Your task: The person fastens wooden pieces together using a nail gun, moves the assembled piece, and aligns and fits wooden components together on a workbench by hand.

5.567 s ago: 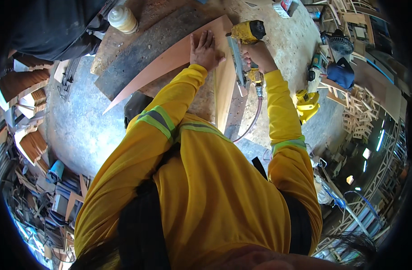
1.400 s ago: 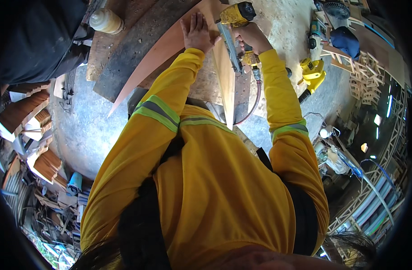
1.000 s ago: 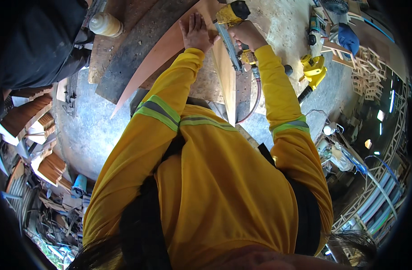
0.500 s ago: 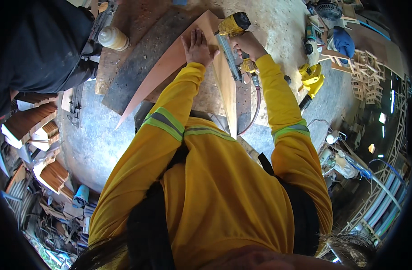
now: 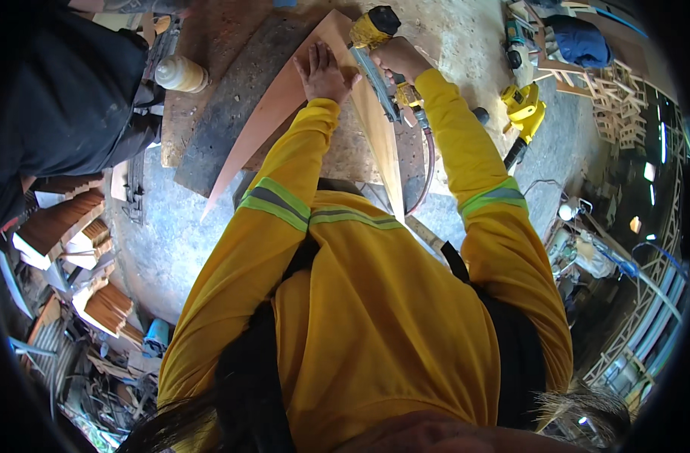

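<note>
The hands are apart. The left hand (image 5: 327, 78) lies flat, fingers spread, on the reddish board (image 5: 273, 107), whose point runs toward the person, left of that hand. The right hand (image 5: 400, 57) is wrapped around the grip of the nail gun (image 5: 371, 30), just beyond and right of the left hand; whether its nose touches wood is hard to tell. A pale board (image 5: 382, 155) extends nearer the person, between both forearms. The hose (image 5: 431, 162) hangs below the right hand. Left of the left hand, a bottle (image 5: 181, 74) stands on the desk (image 5: 465, 38).
</note>
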The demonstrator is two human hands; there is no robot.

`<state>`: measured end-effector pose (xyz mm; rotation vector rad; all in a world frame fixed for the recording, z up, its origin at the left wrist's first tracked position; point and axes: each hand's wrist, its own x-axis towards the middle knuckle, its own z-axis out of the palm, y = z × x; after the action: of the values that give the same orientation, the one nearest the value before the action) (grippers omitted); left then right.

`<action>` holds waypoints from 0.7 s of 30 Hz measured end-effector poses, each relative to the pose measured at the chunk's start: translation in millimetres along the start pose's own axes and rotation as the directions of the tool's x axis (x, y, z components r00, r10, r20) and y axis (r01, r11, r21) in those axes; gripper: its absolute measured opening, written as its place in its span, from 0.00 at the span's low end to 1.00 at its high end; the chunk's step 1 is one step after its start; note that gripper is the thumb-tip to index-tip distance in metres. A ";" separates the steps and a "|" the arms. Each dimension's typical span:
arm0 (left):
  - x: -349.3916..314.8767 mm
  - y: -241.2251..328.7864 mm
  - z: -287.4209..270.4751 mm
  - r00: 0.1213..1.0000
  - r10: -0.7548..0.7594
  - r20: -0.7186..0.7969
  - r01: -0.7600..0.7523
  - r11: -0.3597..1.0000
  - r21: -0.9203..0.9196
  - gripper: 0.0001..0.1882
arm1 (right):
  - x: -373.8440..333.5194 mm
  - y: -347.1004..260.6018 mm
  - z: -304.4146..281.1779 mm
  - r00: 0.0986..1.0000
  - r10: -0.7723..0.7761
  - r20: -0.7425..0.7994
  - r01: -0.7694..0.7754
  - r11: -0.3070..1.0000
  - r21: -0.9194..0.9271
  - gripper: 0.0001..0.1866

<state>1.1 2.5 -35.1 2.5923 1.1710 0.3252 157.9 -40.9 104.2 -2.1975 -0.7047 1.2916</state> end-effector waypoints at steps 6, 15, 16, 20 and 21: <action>-1.2 4.1 -4.8 0.999 -0.026 0.027 0.026 1.000 -0.010 0.53 | -1.9 -7.3 -17.2 0.997 -0.043 -0.065 0.052 0.989 0.136 0.11; -4.5 2.1 -1.9 0.999 -0.012 0.031 0.014 0.999 -0.040 0.53 | 6.9 -0.6 -8.4 0.999 -0.040 -0.001 0.040 0.993 0.112 0.11; -5.7 1.5 -1.1 0.999 -0.014 0.035 0.015 0.999 -0.038 0.53 | 8.1 0.4 -8.3 0.999 -0.045 0.003 0.044 0.993 0.112 0.11; -5.3 -0.3 0.4 1.000 -0.013 0.021 0.014 0.998 -0.053 0.54 | 11.9 -0.5 -7.6 0.999 -0.041 0.004 0.041 0.994 0.103 0.11; -6.0 -1.1 1.7 1.000 -0.013 0.020 0.014 0.998 -0.053 0.54 | 12.8 0.8 -6.0 1.000 -0.028 0.000 0.028 0.995 0.097 0.11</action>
<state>-3.0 -1.6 -37.6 2.5352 1.1571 0.3230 168.7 -34.0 98.1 -2.1022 -0.6570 1.2867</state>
